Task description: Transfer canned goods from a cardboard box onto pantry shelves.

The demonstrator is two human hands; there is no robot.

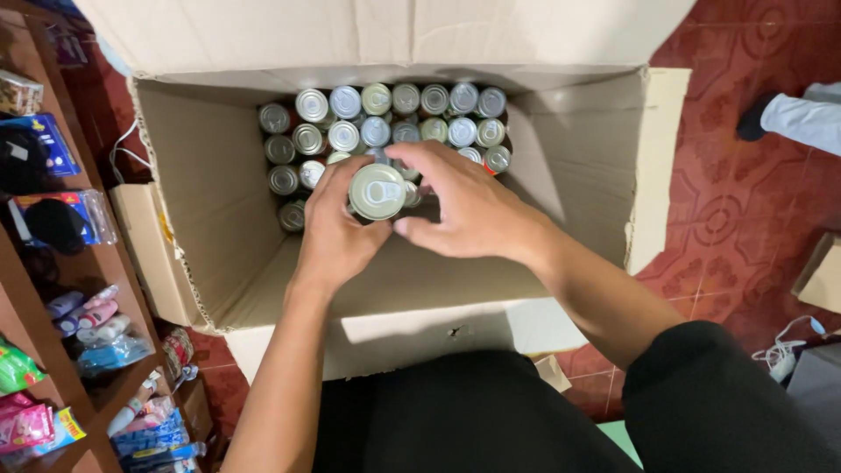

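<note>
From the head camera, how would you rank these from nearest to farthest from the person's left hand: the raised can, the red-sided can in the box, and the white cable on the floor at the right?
1. The raised can: held by the left hand, touching it.
2. The red-sided can: at the right end of the cans in the cardboard box, past the right hand.
3. The white cable: outside the box, on the red floor at far right.

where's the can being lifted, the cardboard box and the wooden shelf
can (377,190), head view, on its silver top lid
cardboard box (206,193), head view, on the bare inner left wall
wooden shelf (112,263), head view, on the front edge of a board at the left
</note>
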